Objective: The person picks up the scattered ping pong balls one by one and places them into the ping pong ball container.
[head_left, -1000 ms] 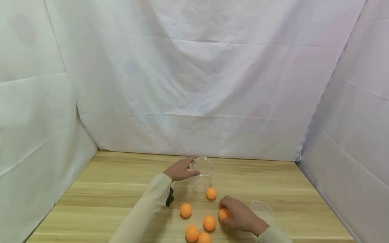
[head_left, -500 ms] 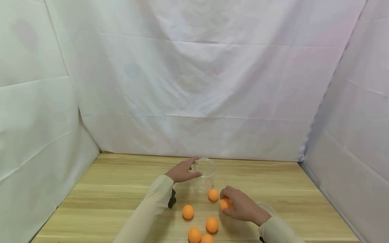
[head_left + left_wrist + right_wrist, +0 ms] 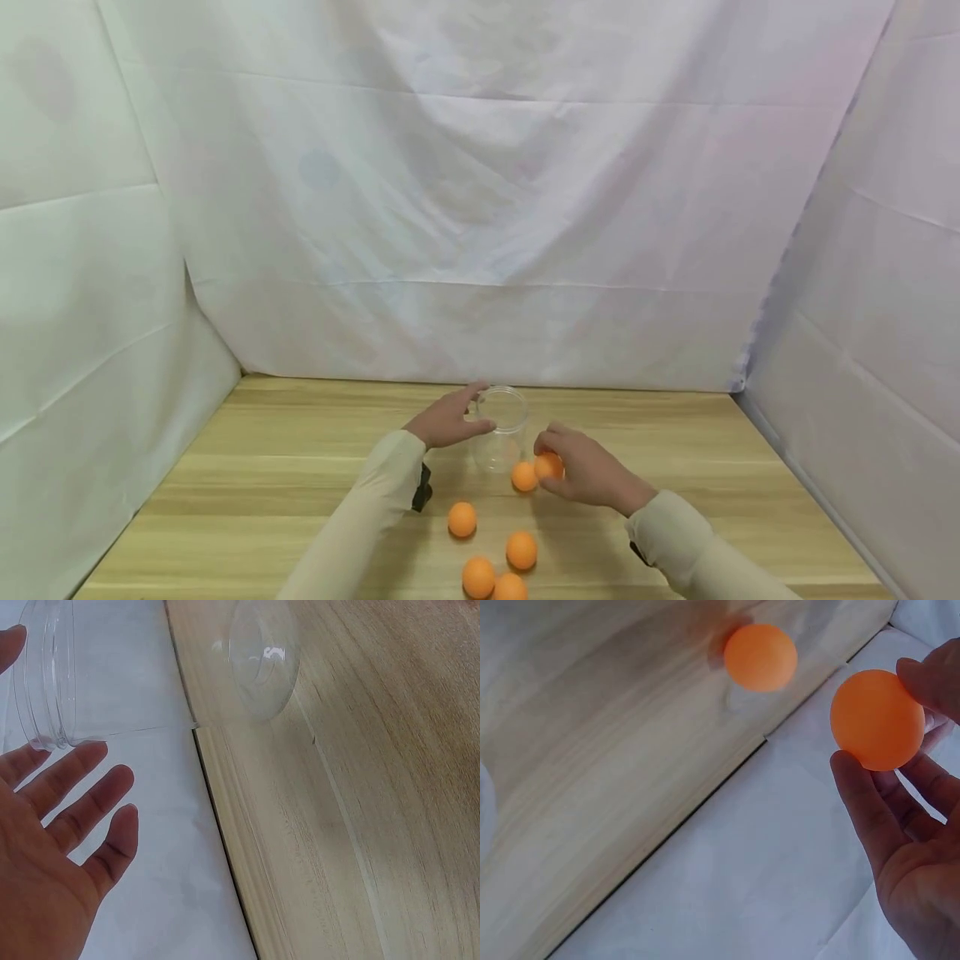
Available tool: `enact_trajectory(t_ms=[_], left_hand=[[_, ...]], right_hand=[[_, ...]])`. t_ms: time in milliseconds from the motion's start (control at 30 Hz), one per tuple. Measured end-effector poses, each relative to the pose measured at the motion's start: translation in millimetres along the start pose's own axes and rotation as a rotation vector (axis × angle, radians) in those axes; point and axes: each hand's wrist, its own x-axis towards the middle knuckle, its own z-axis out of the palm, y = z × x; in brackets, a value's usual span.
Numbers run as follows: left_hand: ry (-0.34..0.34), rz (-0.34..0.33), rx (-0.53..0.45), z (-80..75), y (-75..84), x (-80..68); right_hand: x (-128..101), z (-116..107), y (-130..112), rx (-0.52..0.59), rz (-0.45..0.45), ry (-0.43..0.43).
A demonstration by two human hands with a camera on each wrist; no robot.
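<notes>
The right hand [image 3: 581, 473] held an orange ball [image 3: 549, 466] pinched between thumb and fingertips, clear of the counter [image 3: 285, 467] and just right of the jar [image 3: 501, 429]. The right wrist view confirmed the grip: thumb below the ball, fingers [image 3: 934, 682] curled over it. The left hand [image 3: 447, 421] lay against the left side of the jar, which stood upright and open on the counter. Its fingers [image 3: 75, 802] were straight and spread in the left wrist view, touching the jar near the rim without closing round it. A second ball [image 3: 523, 477] rested on the counter just beside the held one, at the foot of the jar. Four more balls lay nearer the person, one apart [image 3: 462, 519] and three close together [image 3: 521, 550]. White cloth [image 3: 480, 208] enclosed the counter on three sides.
</notes>
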Motion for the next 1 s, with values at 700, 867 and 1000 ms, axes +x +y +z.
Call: enact_trajectory(t_ms=[700,867,1000], left_hand=[[-0.034,0.001,-0.038,-0.7,-2.5,-0.3],[-0.039,0.012,-0.046,-0.8,-1.9,-0.9],[-0.033,0.016,-0.043,-0.6,-1.7,-1.5]], right_hand=[[46,-28,0,-0.059,-0.021,0.096],[54,-28,2,-0.057,-0.026,0.130],[61,-27,1,-0.040,-0.019,0.133]])
